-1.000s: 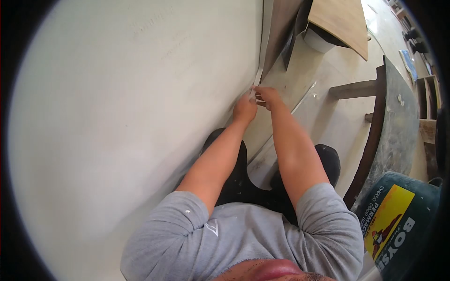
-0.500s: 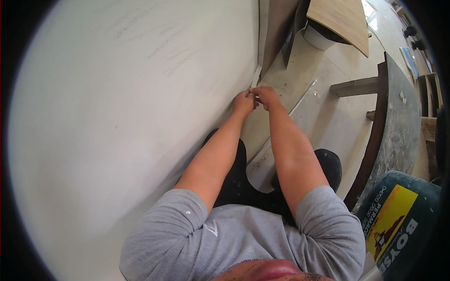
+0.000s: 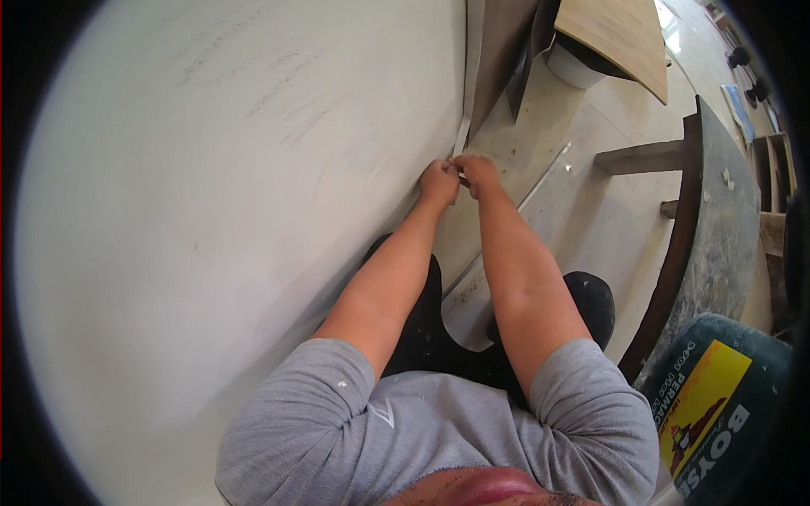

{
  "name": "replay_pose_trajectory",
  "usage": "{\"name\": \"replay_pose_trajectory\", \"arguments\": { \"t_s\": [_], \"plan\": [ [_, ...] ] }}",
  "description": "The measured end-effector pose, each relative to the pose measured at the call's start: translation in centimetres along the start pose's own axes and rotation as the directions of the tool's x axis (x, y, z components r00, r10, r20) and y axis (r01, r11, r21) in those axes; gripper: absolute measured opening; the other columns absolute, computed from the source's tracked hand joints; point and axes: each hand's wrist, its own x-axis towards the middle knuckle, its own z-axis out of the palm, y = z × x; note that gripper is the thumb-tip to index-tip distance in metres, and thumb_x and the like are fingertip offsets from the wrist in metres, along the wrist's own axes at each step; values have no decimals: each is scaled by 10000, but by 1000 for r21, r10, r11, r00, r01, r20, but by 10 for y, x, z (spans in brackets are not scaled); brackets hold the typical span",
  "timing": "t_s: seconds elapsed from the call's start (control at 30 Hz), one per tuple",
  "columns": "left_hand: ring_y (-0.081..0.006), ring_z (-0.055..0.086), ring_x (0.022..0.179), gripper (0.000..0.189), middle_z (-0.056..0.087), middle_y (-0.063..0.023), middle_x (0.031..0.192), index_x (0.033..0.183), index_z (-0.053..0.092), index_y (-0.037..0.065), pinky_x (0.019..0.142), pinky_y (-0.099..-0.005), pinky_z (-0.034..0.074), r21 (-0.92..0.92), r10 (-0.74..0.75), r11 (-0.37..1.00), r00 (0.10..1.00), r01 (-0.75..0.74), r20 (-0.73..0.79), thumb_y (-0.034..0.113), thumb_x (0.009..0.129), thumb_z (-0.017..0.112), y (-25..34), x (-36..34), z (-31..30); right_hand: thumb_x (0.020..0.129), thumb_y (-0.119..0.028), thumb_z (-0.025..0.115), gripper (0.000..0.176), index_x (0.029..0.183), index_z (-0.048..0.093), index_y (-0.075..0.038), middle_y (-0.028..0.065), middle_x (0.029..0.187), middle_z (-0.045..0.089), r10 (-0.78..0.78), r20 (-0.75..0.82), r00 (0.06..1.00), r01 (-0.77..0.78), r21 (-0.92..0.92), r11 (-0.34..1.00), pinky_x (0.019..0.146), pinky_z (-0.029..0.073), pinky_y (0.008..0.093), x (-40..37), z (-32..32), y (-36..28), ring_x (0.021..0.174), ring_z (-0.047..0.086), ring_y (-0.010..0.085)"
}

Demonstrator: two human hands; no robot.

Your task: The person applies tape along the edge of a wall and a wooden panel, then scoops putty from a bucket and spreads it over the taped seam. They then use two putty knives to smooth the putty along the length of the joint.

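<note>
The strip is narrow, pale and looks straight from here. It runs along the edge of the white wall, close against it, its near end too small to make out.

The wall looks off-white from here, streaked with slanting grey marks, and the strip along its edge is whitish. The shirt is grey, flecked white; the trousers are black. Over there, the tabletop is dark grey with paler smears, the board tan, the bucket white, the tub dark green with a yellow-and-red label.
</note>
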Motion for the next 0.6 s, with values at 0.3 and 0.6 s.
{"name": "replay_pose_trajectory", "arguments": {
  "t_s": [0.3, 0.6],
  "plan": [
    [-336, 692, 862, 251, 718, -169, 911, 1005, 641, 14, 797, -429, 526, 120, 106, 986, 991, -116, 86, 250, 931, 599, 40, -40, -18, 884, -258, 621, 161, 911, 742, -156, 82, 920, 734, -265, 94, 960, 210, -866, 455, 747, 550, 430, 23, -8, -7, 896, 714, 287],
    [-213, 667, 727, 251, 700, -97, 795, 960, 651, 29, 708, -355, 520, 53, 45, 996, 946, -65, 321, 279, 936, 641, 59, -90, -89, 942, -333, 574, 319, 813, 732, -87, 167, 830, 712, -348, -414, 841, -19, -666, 746, 681, 543, 518, 60, 8, 20, 782, 688, 369]
  ]
}}
